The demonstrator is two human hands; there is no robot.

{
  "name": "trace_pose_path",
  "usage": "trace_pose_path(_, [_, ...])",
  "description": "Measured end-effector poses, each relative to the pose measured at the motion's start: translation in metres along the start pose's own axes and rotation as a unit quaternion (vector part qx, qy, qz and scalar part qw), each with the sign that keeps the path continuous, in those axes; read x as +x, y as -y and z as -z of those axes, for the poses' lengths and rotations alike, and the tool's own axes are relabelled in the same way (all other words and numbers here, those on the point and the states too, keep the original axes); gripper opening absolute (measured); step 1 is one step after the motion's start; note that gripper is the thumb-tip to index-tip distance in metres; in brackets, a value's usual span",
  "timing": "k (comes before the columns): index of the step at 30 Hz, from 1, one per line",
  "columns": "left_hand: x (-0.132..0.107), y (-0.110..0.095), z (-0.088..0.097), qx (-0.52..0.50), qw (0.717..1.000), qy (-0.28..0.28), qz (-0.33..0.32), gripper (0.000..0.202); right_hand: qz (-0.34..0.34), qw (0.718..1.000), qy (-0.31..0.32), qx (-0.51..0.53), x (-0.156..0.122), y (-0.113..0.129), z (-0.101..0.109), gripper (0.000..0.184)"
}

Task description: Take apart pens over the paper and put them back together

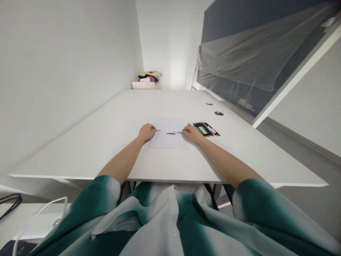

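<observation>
Got my left hand (pixel 146 132) pinching a thin pen (pixel 157 130) and my right hand (pixel 191 133) pinching a second pen (pixel 177 132) over the sheet of paper (pixel 167 141), near the desk's (pixel 80 156) front edge; a third pen (pixel 171 133) lies mid-sheet, with a row of markers (pixel 205 129) just right.

Paper sheet (pixel 165 142) — matt; desk top (pixel 93 145) — smooth; pens (pixel 205 128) — glossy plastic.

A long white bench (pixel 90 149) stands along a plain white wall (pixel 58 71), with a pale pink box (pixel 145 85) at the far end. On the right, a dark panel (pixel 229 32) under clear plastic sheet (pixel 255 60) hangs above the grey floor (pixel 301 170).
</observation>
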State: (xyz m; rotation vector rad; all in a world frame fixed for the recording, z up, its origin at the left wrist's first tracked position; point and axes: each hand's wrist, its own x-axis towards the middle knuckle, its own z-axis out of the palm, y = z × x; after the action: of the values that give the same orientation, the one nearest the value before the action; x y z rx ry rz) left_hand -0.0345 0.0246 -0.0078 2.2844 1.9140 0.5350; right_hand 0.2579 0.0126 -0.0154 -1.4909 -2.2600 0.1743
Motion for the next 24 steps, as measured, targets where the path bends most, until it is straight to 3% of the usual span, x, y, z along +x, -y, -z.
trace_pose_path(24, [0.0006,0.0018,-0.0026,-0.005,1.000,-0.012,-0.003,0.035,0.007,1.000,-0.002,0.003,0.0002,0.0002,0.0011,0.025])
